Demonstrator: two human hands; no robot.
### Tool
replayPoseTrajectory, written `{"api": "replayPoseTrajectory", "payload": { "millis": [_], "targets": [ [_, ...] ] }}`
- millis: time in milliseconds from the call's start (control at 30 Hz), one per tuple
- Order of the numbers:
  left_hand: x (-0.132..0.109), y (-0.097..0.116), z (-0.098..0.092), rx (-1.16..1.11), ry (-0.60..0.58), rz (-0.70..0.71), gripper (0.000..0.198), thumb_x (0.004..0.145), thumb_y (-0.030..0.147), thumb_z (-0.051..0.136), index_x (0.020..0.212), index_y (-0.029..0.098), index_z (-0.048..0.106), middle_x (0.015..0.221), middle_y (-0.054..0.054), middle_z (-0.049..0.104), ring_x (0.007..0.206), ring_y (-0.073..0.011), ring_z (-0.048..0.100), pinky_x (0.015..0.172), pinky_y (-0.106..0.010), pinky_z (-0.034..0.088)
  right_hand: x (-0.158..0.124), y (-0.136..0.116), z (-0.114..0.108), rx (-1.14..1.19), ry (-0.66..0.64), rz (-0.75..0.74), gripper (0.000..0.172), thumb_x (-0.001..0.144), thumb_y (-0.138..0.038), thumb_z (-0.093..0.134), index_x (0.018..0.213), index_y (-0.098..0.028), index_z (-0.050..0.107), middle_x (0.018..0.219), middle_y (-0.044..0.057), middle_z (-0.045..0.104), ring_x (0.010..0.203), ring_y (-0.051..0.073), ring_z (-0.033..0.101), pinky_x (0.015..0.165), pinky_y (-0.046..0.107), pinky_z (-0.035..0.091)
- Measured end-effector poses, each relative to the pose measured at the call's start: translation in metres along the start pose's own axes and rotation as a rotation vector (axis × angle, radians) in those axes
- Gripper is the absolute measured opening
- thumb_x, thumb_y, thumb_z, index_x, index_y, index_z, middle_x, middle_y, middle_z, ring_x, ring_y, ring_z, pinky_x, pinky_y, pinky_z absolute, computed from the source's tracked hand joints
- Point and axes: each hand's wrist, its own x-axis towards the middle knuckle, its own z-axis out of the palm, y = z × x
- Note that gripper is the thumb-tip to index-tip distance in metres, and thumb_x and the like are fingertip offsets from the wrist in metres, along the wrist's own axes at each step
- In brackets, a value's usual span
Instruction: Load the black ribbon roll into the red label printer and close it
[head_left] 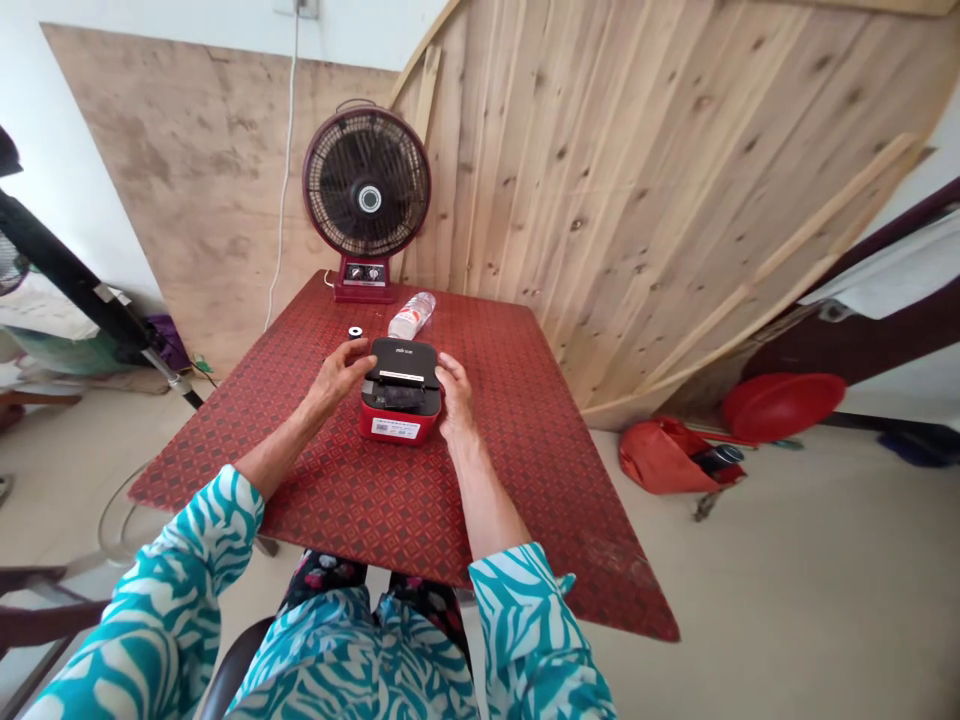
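Observation:
A compact red-and-black label printer point(399, 392) stands in the middle of the red patterned table point(420, 500), with a white label on its front and a black lid on top. My left hand point(343, 372) is at the lid's left side, its fingers on the edge. My right hand point(455, 395) clasps the printer's right side. Just beyond my left hand lies a small black-and-white roll point(355, 332). A clear plastic bottle point(412, 315) lies on its side behind the printer, out of reach of my fingers.
A red electric fan point(367, 185) stands at the table's far edge against wooden panelling point(637, 170). On the floor to the right are a red bag point(667, 457) and a red basin point(782, 405). A black pole point(82, 285) slants in at the left.

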Motion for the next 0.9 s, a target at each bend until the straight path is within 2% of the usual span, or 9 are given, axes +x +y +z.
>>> {"api": "replayPoseTrajectory", "payload": {
  "millis": [67,200,267,367,533,633,733,900],
  "targets": [
    [0.008,-0.006,0.003,-0.108,-0.028,-0.129,0.058,0.063,0.034,0.076,0.117,0.016,0.064,0.11,-0.01,0.071,0.103,-0.0257,0.065,0.093,-0.039,0.049,0.0,0.001,0.0,-0.01,0.003,0.004,0.043,0.072,-0.039,0.069,0.112,-0.026,0.063,0.115,0.001,0.071,0.108,0.017,0.065,0.097,0.037,0.053],
    [0.011,-0.014,0.004,-0.239,-0.02,-0.234,0.069,0.057,0.028,0.076,0.123,0.016,0.061,0.098,-0.005,0.071,0.088,-0.0203,0.066,0.083,-0.033,0.049,-0.001,0.003,-0.001,-0.018,0.0,-0.003,0.047,0.073,-0.04,0.068,0.118,-0.027,0.06,0.12,0.002,0.069,0.112,0.018,0.064,0.101,0.039,0.052],
    [0.011,-0.016,0.004,-0.271,-0.041,-0.244,0.073,0.055,0.025,0.077,0.126,0.016,0.06,0.101,-0.005,0.071,0.086,-0.0193,0.066,0.082,-0.033,0.049,-0.002,0.003,-0.001,-0.012,-0.008,-0.022,0.05,0.073,-0.039,0.069,0.12,-0.027,0.059,0.123,0.003,0.067,0.115,0.019,0.063,0.104,0.041,0.05],
    [0.011,-0.018,0.004,-0.302,-0.083,-0.219,0.076,0.055,0.024,0.079,0.128,0.017,0.059,0.116,-0.008,0.069,0.095,-0.021,0.066,0.086,-0.033,0.05,-0.004,0.002,0.001,-0.014,-0.003,-0.045,0.052,0.073,-0.038,0.068,0.122,-0.027,0.058,0.126,0.003,0.066,0.117,0.019,0.061,0.106,0.042,0.048],
    [0.002,-0.022,0.003,-0.261,-0.102,-0.185,0.074,0.067,0.036,0.076,0.135,0.018,0.055,0.128,-0.011,0.066,0.108,-0.0242,0.065,0.092,-0.036,0.05,-0.01,0.003,0.004,-0.058,0.063,-0.019,0.05,0.076,-0.041,0.063,0.124,-0.026,0.059,0.126,0.004,0.066,0.114,0.019,0.063,0.101,0.038,0.05],
    [-0.005,-0.023,-0.004,-0.224,-0.221,-0.186,0.069,0.071,0.039,0.072,0.136,0.023,0.056,0.133,-0.01,0.064,0.112,-0.027,0.065,0.088,-0.037,0.053,-0.015,0.01,0.003,-0.087,0.096,-0.043,0.049,0.079,-0.047,0.058,0.122,-0.024,0.06,0.125,0.004,0.066,0.111,0.018,0.063,0.098,0.035,0.05],
    [-0.007,-0.024,-0.013,-0.216,-0.361,-0.163,0.071,0.067,0.032,0.069,0.137,0.026,0.057,0.133,-0.01,0.065,0.112,-0.0281,0.065,0.086,-0.037,0.054,-0.019,0.021,0.0,-0.091,0.114,-0.083,0.047,0.081,-0.053,0.054,0.116,-0.023,0.063,0.123,0.004,0.067,0.111,0.017,0.061,0.1,0.035,0.047],
    [-0.004,-0.025,-0.018,-0.232,-0.339,-0.215,0.078,0.063,0.028,0.068,0.141,0.027,0.054,0.131,-0.009,0.067,0.105,-0.0262,0.068,0.081,-0.034,0.054,-0.019,0.032,-0.003,-0.065,0.11,-0.04,0.047,0.082,-0.056,0.053,0.115,-0.023,0.061,0.115,0.003,0.069,0.101,0.016,0.062,0.094,0.033,0.048]
  ]
}}
